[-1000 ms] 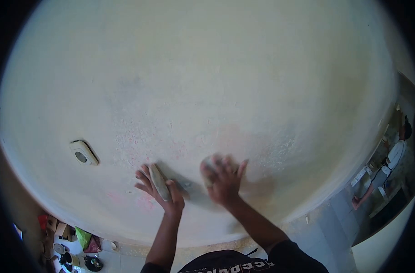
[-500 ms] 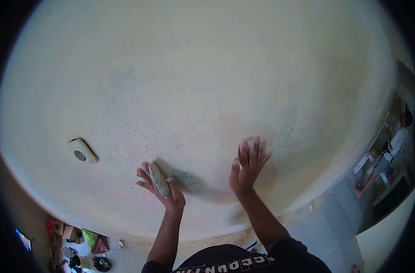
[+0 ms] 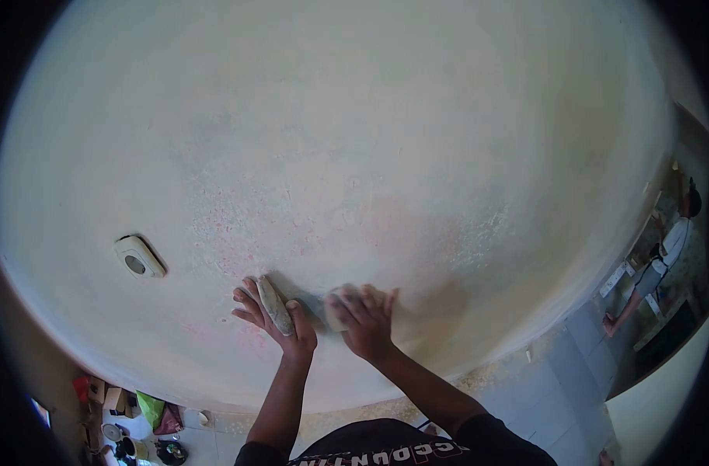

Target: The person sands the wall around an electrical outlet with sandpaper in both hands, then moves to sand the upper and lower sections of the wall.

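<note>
My left hand [image 3: 280, 318] is against the pale wall [image 3: 354, 93], wrapped round a worn, greyish flat piece [image 3: 274, 305] that stands on edge between thumb and fingers. Just to its right, my right hand [image 3: 364, 318] presses a light flat pad [image 3: 336, 311] to the wall, partly hidden under the fingers. Rough, pinkish patches with flaking specks [image 3: 238, 225] mark the surface above my left hand. More white specks [image 3: 485, 233] lie higher up on the right.
An oval-faced wall fitting [image 3: 140, 257] sits on the left. Boxes [image 3: 116, 401], a green bag [image 3: 150, 405] and containers stand on the floor at lower left. Another person [image 3: 673, 241] is at the far right, near a dark opening.
My right hand has moved left and down across the wall, closer to my left hand, which has stayed in nearly the same place.
</note>
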The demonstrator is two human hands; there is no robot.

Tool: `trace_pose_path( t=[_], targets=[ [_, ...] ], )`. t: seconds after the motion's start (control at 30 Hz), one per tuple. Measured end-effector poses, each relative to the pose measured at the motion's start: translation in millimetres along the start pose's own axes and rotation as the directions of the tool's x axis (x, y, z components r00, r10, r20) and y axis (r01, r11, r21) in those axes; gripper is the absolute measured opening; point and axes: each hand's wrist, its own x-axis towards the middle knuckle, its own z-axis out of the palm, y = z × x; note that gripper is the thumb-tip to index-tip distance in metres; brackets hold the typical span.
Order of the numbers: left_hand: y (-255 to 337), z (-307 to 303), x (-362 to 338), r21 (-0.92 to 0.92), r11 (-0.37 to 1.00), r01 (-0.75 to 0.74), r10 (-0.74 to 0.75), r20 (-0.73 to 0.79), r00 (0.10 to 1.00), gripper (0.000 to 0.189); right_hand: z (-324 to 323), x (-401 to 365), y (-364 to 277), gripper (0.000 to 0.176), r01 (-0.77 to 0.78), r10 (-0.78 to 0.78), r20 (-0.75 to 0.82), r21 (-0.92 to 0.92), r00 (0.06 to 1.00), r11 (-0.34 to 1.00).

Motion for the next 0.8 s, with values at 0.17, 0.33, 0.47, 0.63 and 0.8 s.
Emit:
trace_pose_path(
  t=[0.17, 0.33, 0.47, 0.63, 0.8],
  targets=[
    [0, 0, 1, -0.031, 0.999, -0.006, 0.006, -0.016, 1.0, 0.063, -40, 54, 46, 0.054, -0.125, 0.135, -0.125, 0.083, 0.983, 0.989],
    [-1, 1, -1, -0.017, 1.0, 0.013, -0.013, -0.01, 1.0, 0.064, 9, -13, 27, 0.048, -0.21, 0.226, -0.153, 0.115, 0.962, 0.971],
    [0, 2, -1, 0.023, 1.0, 0.021, -0.021, -0.011, 1.0, 0.067, -26, 47, 36, 0.053, -0.113, 0.116, -0.14, 0.024, 0.983, 0.993],
    [-2, 3, 0, 0.004, 1.0, 0.013, -0.013, -0.024, 1.0, 0.065, -36, 43, 61, 0.057, -0.294, 0.31, -0.25, 0.099, 0.917, 0.951],
    [-3, 4, 0, -0.014, 1.0, -0.017, 0.016, -0.033, 0.999, 0.063, -1, 2, 0, 0.056, 0.022, -0.023, 0.012, 0.064, 1.0, 0.998]
  ],
)
